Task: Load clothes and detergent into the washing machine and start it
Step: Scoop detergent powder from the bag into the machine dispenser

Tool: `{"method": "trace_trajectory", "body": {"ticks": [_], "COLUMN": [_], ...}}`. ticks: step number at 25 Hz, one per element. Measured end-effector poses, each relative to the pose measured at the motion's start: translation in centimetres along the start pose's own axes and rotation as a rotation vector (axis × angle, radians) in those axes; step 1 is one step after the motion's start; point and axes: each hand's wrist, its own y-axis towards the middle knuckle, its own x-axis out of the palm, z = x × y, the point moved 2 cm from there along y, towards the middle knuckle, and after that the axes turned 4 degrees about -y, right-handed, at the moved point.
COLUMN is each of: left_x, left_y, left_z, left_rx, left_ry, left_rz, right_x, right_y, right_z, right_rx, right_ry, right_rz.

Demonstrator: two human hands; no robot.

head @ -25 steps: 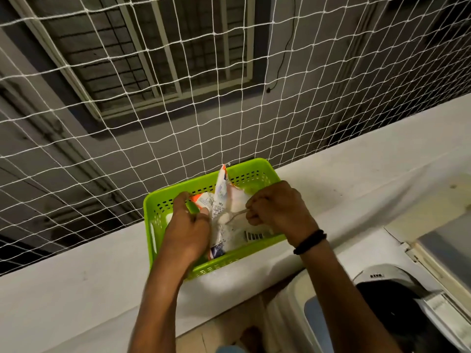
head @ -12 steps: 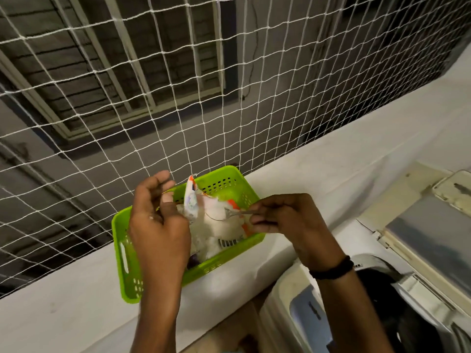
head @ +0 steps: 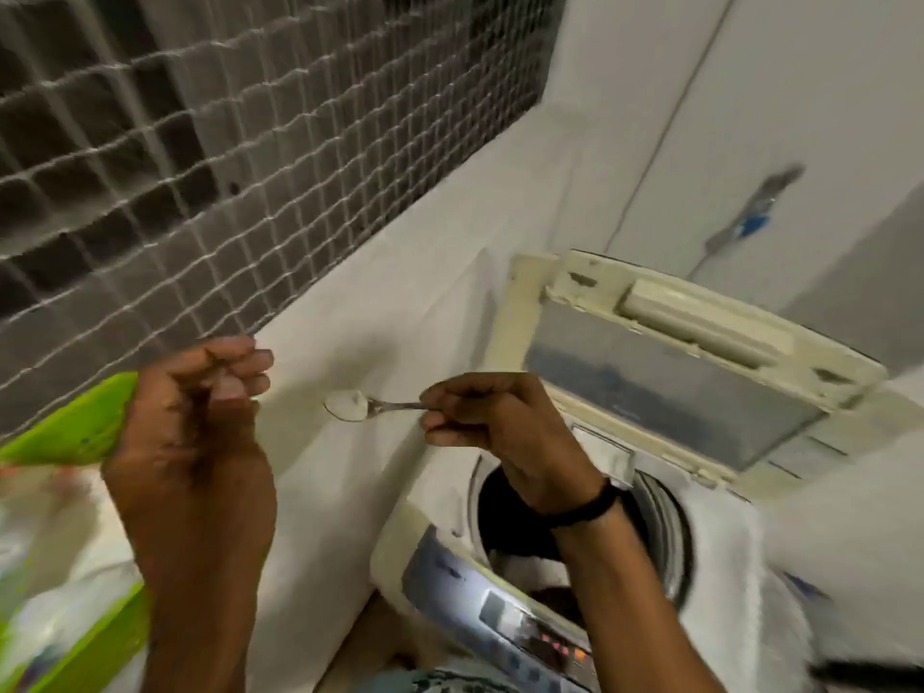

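While the right hand (head: 505,422) pinches the thin metal handle of a spoon (head: 380,406) between curled fingers and thumb, the oval bowl juts out left of the fingertips, heaped with white powdery detergent (head: 350,402). The left hand (head: 200,407) is raised just beyond the spoon's tip, fingers curled into a loose fist, apparently empty, though motion blur softens it. Behind its knuckles shows a smeared bright-green plastic basket (head: 75,422). Below the right wrist the washing machine (head: 430,537) shows its round dark drum mouth, pale cloth (head: 530,567) inside, its rectangular lid (head: 675,372) tipped up.
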Motion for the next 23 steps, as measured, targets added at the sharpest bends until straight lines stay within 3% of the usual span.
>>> {"method": "trace_trajectory", "body": {"ticks": [3,5,8,12,17,19,23], "left_x": [7.2,12.5,20.2,28.4,33.5,34.3,34.9], "left_y": [-1.0,-2.2,-4.9,-9.8,-12.9,-13.5,-14.2], "left_z": [-2.4,-5.2,-11.5,-19.3,-26.2,-27.9,-29.4], "left_rx": [-0.065,-0.215,-0.634,-1.103,-1.480,-1.527,-1.575], "left_ry": [0.010,-0.014,-0.076,-0.022,-0.016,-0.034,-0.124], "left_rz": [-0.162,-0.318,-0.503,-0.595,-0.497,-0.437,-0.375], "right_x": [-6.8,-11.6,-18.4,-26.0,-30.0,-29.3,-27.3], "right_y": [0.0,0.3,1.4,2.8,4.0,4.3,4.0], "right_z": [2.5,5.1,10.0,16.8,23.1,23.5,23.2], "right_rx": [0.036,0.055,0.108,0.189,0.248,0.201,0.083], "right_ry": [0.063,0.137,0.241,0.265,-0.284,-0.591,-0.830], "right_rz": [0.197,0.342,0.578,0.800,0.987,0.945,0.900]}}
